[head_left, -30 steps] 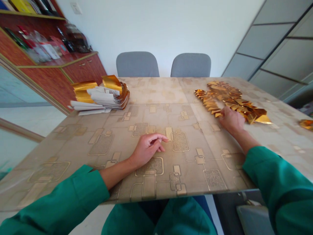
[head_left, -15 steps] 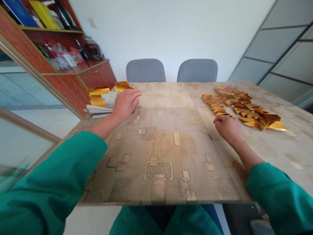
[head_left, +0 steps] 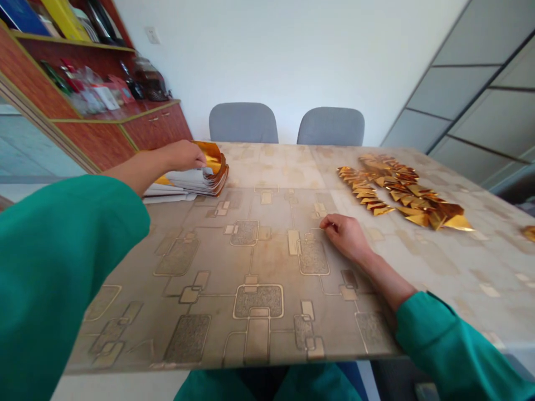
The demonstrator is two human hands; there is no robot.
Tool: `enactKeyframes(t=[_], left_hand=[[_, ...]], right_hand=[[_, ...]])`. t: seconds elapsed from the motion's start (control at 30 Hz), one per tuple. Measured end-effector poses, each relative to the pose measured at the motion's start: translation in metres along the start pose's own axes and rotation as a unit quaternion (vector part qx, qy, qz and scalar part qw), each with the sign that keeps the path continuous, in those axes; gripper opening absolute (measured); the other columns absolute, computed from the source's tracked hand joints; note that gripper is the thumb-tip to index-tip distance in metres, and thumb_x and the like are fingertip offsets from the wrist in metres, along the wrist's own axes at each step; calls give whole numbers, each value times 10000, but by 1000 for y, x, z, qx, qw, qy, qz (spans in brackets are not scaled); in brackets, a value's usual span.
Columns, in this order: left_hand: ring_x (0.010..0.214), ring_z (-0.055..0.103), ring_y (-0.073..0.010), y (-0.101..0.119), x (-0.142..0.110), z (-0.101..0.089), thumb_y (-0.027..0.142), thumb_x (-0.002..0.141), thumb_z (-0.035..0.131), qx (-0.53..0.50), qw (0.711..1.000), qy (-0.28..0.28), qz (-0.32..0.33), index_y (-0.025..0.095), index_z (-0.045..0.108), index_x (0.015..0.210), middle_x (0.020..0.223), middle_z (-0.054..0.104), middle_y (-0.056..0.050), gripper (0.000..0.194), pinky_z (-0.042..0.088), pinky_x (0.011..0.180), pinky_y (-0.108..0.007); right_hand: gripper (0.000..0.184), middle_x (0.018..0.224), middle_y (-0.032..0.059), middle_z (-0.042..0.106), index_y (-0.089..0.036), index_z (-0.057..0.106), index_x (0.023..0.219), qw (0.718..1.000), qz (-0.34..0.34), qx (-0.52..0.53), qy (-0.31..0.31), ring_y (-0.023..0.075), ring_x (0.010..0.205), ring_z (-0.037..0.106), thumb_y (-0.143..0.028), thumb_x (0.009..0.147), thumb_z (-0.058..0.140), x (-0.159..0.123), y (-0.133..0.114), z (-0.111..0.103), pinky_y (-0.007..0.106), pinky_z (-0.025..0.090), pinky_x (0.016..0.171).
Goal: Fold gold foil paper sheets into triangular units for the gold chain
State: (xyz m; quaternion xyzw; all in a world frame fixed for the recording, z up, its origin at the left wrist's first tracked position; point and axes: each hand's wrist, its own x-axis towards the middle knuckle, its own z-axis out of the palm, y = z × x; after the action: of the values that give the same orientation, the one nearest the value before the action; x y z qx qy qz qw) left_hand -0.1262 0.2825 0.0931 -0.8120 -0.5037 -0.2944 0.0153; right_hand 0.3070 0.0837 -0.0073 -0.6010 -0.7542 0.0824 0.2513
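My left hand is over a stack of gold foil paper at the table's far left. Its fingers pinch a top sheet, whose gold side curls upward beside them. The fingertips are partly hidden. White paper backs show along the stack's near side. My right hand rests near the middle right of the patterned table, fingers curled closed, with nothing visible in them. Beyond it lie rows of folded gold paper pieces, nested in curved chains and apart from the hand.
The patterned tablecloth covers the table. Two grey chairs stand at its far side before a white wall. A wooden cabinet with bottles and bags is at the left. A small gold piece lies at the right edge.
My left hand has shifted left over the stack and closed on a sheet, baring the curled gold edges. My right hand has moved left, away from the folded pieces. The view has shifted slightly.
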Motion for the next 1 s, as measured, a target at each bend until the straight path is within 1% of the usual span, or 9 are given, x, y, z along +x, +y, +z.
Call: enactKeyframes(t=[0.13,0.33,0.5,0.63,0.7,0.77,0.83,0.9,1.0], left_hand=[[726,532,-98,1,1,-7,450,951,647,39,992,-94,-70,114,607,535,395,425,56,536,371,1021,-260],[786,499,-109,28,-10,-18,494,864,731,85,988,-105,-74,104,637,708,494,396,72,430,347,1000,-310],[800,498,-92,76,-21,-27,249,969,493,80,988,-128,-25,31,588,1017,618,423,74,243,322,909,-287],[617,412,-82,131,-45,-23,129,785,595,12,974,-223,42,118,559,932,661,490,57,152,317,649,-218],[582,447,-91,160,-64,-16,159,782,569,-49,953,-291,65,163,531,875,647,496,53,101,319,574,-209],[600,488,-107,186,-84,-7,214,801,548,-249,885,-388,63,181,497,880,686,523,36,99,328,539,-209],[663,540,-119,205,-100,2,252,805,571,-369,820,-435,57,185,487,875,744,555,19,128,367,561,-207],[701,571,-125,213,-110,14,278,829,573,-430,788,-439,40,186,494,908,787,588,9,145,398,585,-208],[697,604,-132,206,-117,35,324,852,583,-467,791,-392,-39,187,493,1009,850,650,-17,227,415,584,-216]], right_hand=[[231,781,-6,709,-235,648,773,999,-20,26,3,160,727,640,-93,761,467,-2,1,1,249,437,677],[239,778,8,701,-219,654,771,997,-45,53,25,163,718,637,-84,760,456,-2,3,3,264,443,680],[276,817,32,689,-202,682,914,993,-72,77,55,171,718,619,-100,796,454,0,0,4,290,472,685],[378,1033,87,674,-207,605,1250,978,-163,100,80,230,916,612,-201,877,537,-1,-10,1,394,522,813],[532,1261,123,609,-240,481,1415,970,-207,121,47,278,1101,569,-328,904,601,-4,-18,-2,479,508,917],[723,1451,135,484,-280,329,1524,957,-239,163,-10,315,1266,485,-446,895,644,-9,-28,-4,541,461,1012],[838,1527,130,407,-295,252,1560,941,-249,217,-73,324,1355,419,-501,869,678,-14,-38,-6,557,396,1095],[848,1527,123,416,-292,259,1558,920,-232,284,-141,302,1346,446,-501,862,695,-19,-45,-6,519,388,1118],[816,1374,114,559,-273,242,1558,877,-155,397,-223,237,1166,582,-470,892,669,-26,-50,-2,409,514,970]])
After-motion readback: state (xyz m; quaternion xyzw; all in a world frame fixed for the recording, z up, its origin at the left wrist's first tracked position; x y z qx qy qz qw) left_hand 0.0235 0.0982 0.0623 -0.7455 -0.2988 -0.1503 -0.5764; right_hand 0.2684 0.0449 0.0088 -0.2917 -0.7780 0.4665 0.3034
